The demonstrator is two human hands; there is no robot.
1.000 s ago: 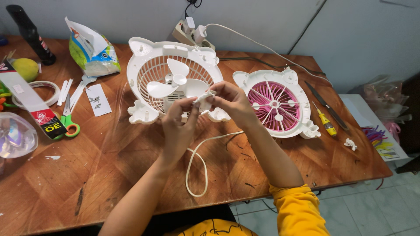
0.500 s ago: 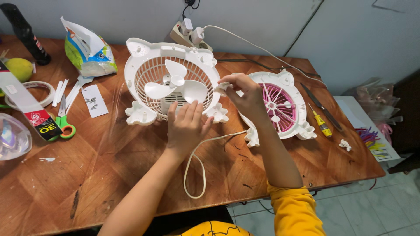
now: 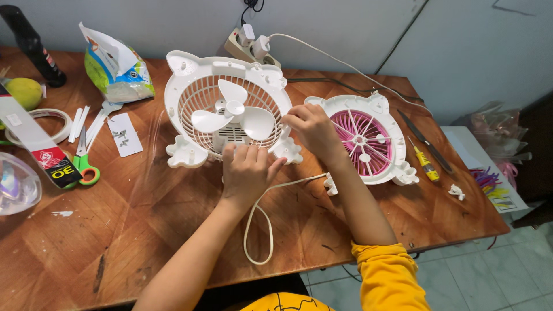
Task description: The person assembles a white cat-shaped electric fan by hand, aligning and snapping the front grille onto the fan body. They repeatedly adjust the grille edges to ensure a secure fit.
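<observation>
A white fan body with a round rear grille and white blades stands on the wooden table. My left hand lies palm down at its lower front, fingertips pressed on the motor housing. My right hand is curled on the fan body's right rim, fingers pinched there. Whether a small part sits in those fingers is hidden. A white front grille with pink spokes lies flat just right of my right hand. A white cable loops from the fan toward the table's front edge.
A yellow screwdriver, a dark tool and a small white piece lie at the right. Green-handled scissors, a tape roll, a snack bag and a black bottle sit left. A power strip rests at the wall.
My hands left the spot in front of the blades where they met. The left one dropped to the fan's lower front, the right one moved to the right rim.
</observation>
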